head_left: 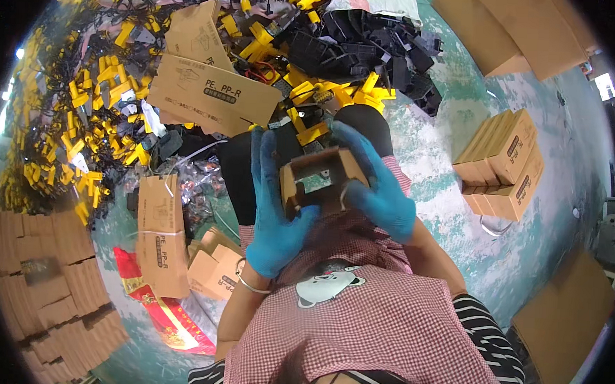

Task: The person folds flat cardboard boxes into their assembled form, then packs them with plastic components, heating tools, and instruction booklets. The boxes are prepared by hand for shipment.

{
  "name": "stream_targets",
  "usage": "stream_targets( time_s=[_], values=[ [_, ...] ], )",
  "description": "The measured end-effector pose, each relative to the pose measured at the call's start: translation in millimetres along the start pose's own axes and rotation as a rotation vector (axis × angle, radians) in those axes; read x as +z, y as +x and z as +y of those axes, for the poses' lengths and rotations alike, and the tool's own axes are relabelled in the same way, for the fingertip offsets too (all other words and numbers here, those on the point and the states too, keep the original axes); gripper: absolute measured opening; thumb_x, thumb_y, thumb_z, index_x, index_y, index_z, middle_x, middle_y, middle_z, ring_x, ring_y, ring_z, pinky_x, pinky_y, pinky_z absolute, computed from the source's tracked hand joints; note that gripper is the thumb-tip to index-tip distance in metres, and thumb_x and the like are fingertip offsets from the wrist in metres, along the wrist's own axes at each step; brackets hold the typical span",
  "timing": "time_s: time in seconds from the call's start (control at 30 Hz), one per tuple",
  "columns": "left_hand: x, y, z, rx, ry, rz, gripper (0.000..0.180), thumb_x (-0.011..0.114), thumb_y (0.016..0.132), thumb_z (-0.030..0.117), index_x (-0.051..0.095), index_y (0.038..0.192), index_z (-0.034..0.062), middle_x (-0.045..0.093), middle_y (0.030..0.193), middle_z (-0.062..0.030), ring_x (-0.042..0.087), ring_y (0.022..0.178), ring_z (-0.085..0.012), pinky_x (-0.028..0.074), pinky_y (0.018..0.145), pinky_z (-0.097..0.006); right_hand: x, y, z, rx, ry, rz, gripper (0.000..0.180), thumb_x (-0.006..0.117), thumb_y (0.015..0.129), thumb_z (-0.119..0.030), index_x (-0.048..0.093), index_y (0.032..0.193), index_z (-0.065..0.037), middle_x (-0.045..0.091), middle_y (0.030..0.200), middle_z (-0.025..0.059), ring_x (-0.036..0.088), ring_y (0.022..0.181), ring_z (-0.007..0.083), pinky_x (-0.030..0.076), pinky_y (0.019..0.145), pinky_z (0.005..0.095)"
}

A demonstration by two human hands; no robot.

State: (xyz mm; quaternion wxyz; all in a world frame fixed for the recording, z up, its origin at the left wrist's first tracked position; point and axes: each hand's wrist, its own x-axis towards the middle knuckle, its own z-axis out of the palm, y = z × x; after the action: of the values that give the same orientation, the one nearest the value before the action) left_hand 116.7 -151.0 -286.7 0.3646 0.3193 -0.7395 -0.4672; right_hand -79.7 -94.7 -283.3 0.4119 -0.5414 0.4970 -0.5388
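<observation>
Between my two blue-gloved hands, above my lap, is a small brown cardboard box (351, 166) folded out into a hollow frame. Light and a bit of floor show through its opening. My left hand (271, 228) presses along the box's left side, with its fingers stretched away from me and the thumb near the close edge. On the opposite side my right hand (385, 199) grips the wall, its thumb bent at the near right corner. Just beyond the box, yellow-and-black tools (313, 132) lie by my knees.
Flat cartons (215, 95) lie ahead on a heap of yellow tools with black cords (90, 97). Black plastic parts (360, 52) are piled further off. Closed boxes (507, 157) stand at right, a tied carton bundle (158, 247) at left, and stacked cardboard (46, 276) at far left.
</observation>
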Motion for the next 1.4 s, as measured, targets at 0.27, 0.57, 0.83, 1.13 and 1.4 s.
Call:
stream_targets(
  time_s=[0.27, 0.57, 0.83, 1.13, 1.4],
  values=[
    [0.9, -7.9, -8.1, -0.071, -0.280, 0.005, 0.080, 0.058, 0.083, 0.017, 0.027, 0.155, 0.0040, 0.027, 0.160, -0.0168, 0.028, 0.148, -0.0318, 0.021, 0.121, -0.042, 10.7, -10.6, -3.3, 0.191, 0.348, 0.059, 0.069, 0.054, 0.090, -0.007, 0.031, 0.155, -0.006, 0.035, 0.156, 0.0145, 0.033, 0.146, 0.0258, 0.026, 0.119, 0.0372],
    [-21.2, -13.1, -18.0, 0.185, 0.105, -0.126, 0.078, 0.094, 0.057, 0.027, 0.064, 0.128, 0.0165, 0.045, 0.143, -0.0199, 0.047, 0.132, -0.0387, 0.045, 0.107, -0.046, -12.7, -6.3, -1.2, 0.101, 0.241, -0.038, 0.039, 0.060, 0.081, -0.006, 0.064, 0.120, -0.006, 0.053, 0.137, 0.0140, 0.054, 0.126, 0.0250, 0.042, 0.108, 0.0353],
    [-31.0, -7.7, -6.4, 0.166, 0.320, -0.192, 0.073, 0.093, 0.058, 0.019, 0.067, 0.127, 0.0170, 0.052, 0.136, -0.0178, 0.060, 0.118, -0.0359, 0.053, 0.099, -0.043, -25.2, 32.3, -26.7, 0.248, -0.477, -0.378, 0.053, 0.079, 0.082, -0.032, 0.061, 0.126, -0.009, 0.065, 0.116, 0.0139, 0.064, 0.108, 0.0313, 0.051, 0.094, 0.0375],
    [-35.4, 0.7, -4.8, 0.242, 0.312, -0.149, 0.073, 0.095, 0.061, 0.020, 0.063, 0.127, 0.0106, 0.055, 0.132, -0.0162, 0.060, 0.119, -0.0329, 0.052, 0.101, -0.042, -13.2, 35.8, -42.4, 0.252, -0.811, -0.408, 0.049, 0.071, 0.089, -0.035, 0.060, 0.127, -0.007, 0.065, 0.121, 0.0179, 0.063, 0.114, 0.0325, 0.050, 0.096, 0.0383],
    [-194.1, -18.0, 11.4, -0.008, -0.277, 0.967, 0.061, 0.043, 0.102, 0.042, 0.041, 0.147, 0.0014, 0.045, 0.150, -0.0151, 0.048, 0.133, -0.0312, 0.039, 0.112, -0.048, -45.5, 15.6, 8.6, -0.490, -1.158, 0.063, 0.071, 0.071, 0.069, -0.010, 0.059, 0.137, -0.021, 0.049, 0.144, 0.0115, 0.052, 0.125, 0.0392, 0.045, 0.106, 0.0456]
  ],
)
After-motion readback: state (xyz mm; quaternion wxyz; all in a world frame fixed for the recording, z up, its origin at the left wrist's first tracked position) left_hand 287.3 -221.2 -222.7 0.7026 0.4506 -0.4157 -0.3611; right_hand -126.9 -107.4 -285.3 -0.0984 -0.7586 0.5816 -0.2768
